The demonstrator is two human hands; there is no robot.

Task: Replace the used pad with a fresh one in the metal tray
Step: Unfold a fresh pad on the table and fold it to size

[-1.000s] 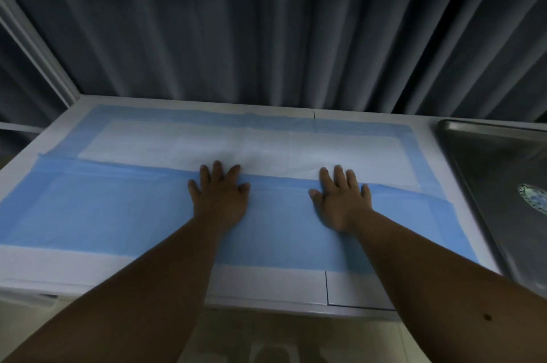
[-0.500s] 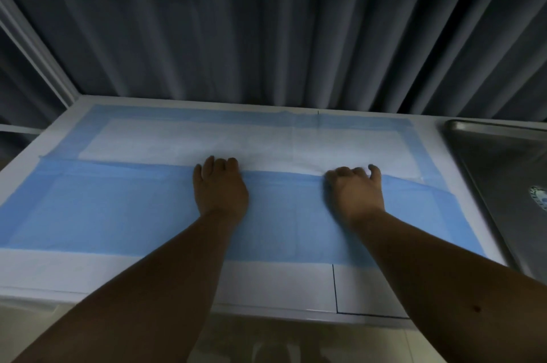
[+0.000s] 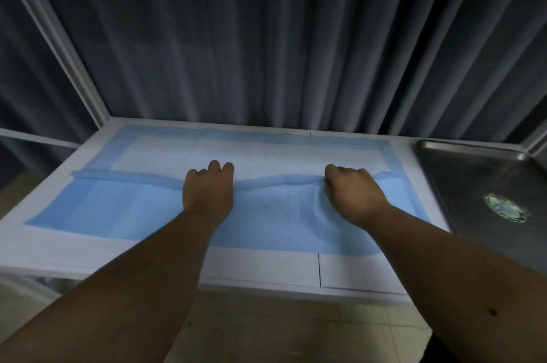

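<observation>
Because the blue pad lies half-folded across the white counter, its long axis running left to right and its folded-over edge humped up along the middle, any next fold or lift turns on that raised edge, which sits directly under both sets of knuckles. The near half shows its blue backing; the far half lies flat with its white centre up, bordered in blue. The left hand has its fingers curled over the edge, apparently gripping it, though the fingertips are hidden. The right hand is bunched tight on the same edge, and the sheet wrinkles beneath it. Both hands sit about level and well apart, so neither is clearly nearer. The metal tray stands off to the right, beside the pad's short end, bare but for a round sticker. Dark curtains hang behind.
</observation>
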